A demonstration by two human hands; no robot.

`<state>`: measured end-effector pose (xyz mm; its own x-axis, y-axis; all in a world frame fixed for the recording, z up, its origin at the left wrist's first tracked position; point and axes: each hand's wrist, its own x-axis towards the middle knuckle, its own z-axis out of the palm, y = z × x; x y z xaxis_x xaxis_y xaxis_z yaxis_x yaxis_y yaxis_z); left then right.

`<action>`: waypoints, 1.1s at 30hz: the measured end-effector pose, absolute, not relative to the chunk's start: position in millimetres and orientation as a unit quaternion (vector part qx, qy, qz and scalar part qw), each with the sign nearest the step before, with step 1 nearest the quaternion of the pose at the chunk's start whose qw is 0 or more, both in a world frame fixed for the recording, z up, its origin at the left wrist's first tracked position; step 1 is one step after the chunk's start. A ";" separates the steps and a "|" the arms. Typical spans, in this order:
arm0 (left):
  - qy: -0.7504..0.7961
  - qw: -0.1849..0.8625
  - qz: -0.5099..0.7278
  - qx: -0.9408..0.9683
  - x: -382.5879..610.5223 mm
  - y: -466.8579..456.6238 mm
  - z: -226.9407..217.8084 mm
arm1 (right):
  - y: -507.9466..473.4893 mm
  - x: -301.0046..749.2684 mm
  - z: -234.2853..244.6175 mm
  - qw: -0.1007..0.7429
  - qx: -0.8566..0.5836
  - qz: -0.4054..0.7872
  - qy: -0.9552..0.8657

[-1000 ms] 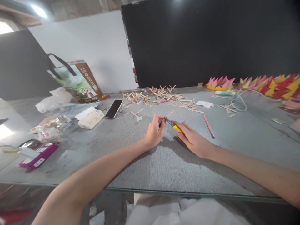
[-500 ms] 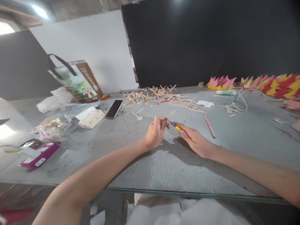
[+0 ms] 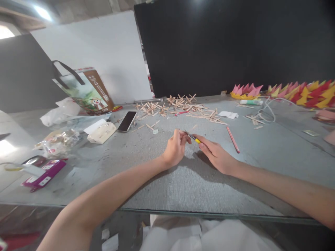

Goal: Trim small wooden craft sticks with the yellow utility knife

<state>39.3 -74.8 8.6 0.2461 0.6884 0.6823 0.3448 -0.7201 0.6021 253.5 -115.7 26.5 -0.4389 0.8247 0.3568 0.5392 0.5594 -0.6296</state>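
Note:
My right hand [image 3: 216,153] is closed around a utility knife [image 3: 197,140] with a yellow part near its dark, thin blade. The blade points up and left, its tip at the fingertips of my left hand. My left hand [image 3: 176,148] pinches a thin wooden stick [image 3: 185,132], mostly hidden by the fingers. Just beyond the blade a short piece of wooden stick [image 3: 194,127] shows; whether it lies on the table I cannot tell. Behind my hands lies a pile of wooden sticks [image 3: 180,103], several joined in star-like crosses.
On the grey table [image 3: 167,191], a pink pencil-like stick [image 3: 232,139] lies right of my hands. A phone [image 3: 127,121], a pouch [image 3: 102,132], a printed bag [image 3: 89,90] and a purple box [image 3: 45,176] stand left. Paper petals [image 3: 306,94], a glue stick [image 3: 250,102] and a white cable [image 3: 270,111] lie right.
The wooden stick that reached from my left fingertips past the blade now shows only as a shorter piece beyond it. The blade has moved slightly left and down against the left fingers.

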 end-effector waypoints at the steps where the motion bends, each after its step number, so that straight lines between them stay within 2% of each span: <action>1: 0.346 0.170 0.523 0.760 39.4 -74.5 9.4 | -115.1 253.1 26.0 0.327 -0.422 0.215 -0.818; 9: 0.332 0.133 0.531 0.768 34.3 -69.6 9.3 | -114.6 254.7 23.7 0.324 -0.431 0.215 -0.814; 21: 0.326 0.168 0.486 0.793 38.7 -72.2 6.3 | -112.2 252.7 22.5 0.341 -0.414 0.214 -0.816; 33: 0.322 0.182 0.496 0.786 38.1 -74.7 10.6 | -114.3 252.8 25.1 0.339 -0.403 0.139 -0.839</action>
